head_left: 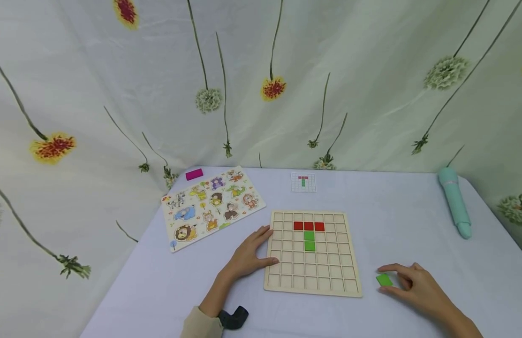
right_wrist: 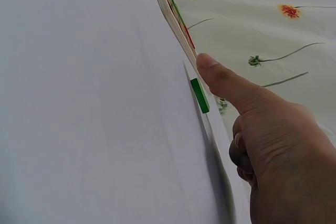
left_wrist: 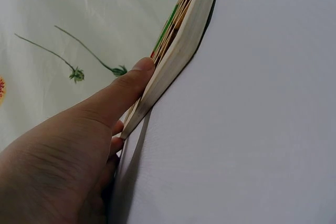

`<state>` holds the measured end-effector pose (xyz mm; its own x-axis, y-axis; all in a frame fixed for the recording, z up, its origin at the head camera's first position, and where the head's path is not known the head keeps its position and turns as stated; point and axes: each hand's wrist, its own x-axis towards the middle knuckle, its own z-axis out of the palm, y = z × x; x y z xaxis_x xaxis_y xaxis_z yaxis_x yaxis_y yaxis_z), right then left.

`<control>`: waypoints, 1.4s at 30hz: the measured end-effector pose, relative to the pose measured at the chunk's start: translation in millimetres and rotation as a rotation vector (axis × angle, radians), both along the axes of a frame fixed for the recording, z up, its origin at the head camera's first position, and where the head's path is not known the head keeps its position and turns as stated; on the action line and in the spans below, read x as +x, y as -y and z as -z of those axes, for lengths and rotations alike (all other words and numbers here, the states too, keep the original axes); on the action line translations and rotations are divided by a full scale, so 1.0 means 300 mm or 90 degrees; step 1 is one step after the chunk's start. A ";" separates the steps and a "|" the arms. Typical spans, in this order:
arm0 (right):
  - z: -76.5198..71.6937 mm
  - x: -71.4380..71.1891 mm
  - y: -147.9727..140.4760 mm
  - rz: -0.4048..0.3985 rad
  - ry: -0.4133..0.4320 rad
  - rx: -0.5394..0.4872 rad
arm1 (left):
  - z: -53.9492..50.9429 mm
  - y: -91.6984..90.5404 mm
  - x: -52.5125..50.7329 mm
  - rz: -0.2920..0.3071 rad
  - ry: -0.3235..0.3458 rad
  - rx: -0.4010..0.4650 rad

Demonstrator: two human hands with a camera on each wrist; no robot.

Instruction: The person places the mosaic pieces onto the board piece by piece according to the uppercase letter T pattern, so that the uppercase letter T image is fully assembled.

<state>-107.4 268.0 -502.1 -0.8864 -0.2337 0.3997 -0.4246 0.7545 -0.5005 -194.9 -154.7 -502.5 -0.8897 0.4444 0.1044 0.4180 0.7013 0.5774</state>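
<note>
A square wooden grid board (head_left: 310, 284) lies in the middle of the table. On it, red tiles (head_left: 309, 226) form a row, with green tiles (head_left: 309, 240) in a column below the middle one. My left hand (head_left: 249, 256) rests at the board's left edge, fingers extended and thumb tip on the rim (left_wrist: 157, 85). To the right of the board, a loose green tile (head_left: 384, 280) lies on the cloth. My right hand (head_left: 417, 288) frames it between thumb and index finger; in the right wrist view the thumb appears apart from the tile (right_wrist: 199, 96).
A small pattern card (head_left: 303, 182) lies behind the board. At the back left is an animal puzzle board (head_left: 214, 206) beside a magenta block (head_left: 194, 174). A teal wand-shaped object (head_left: 455, 202) lies at the far right. Flowered fabric (head_left: 244, 70) hangs behind the table.
</note>
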 end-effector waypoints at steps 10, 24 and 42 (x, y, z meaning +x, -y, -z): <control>0.003 0.003 -0.009 -0.010 0.020 0.001 | 0.004 0.001 -0.006 -0.002 0.005 -0.006; 0.014 0.002 -0.013 -0.005 0.035 -0.004 | 0.000 -0.001 -0.005 0.000 0.000 -0.006; -0.012 -0.084 0.052 -0.023 -0.080 -0.013 | 0.004 0.001 -0.004 0.002 -0.006 -0.007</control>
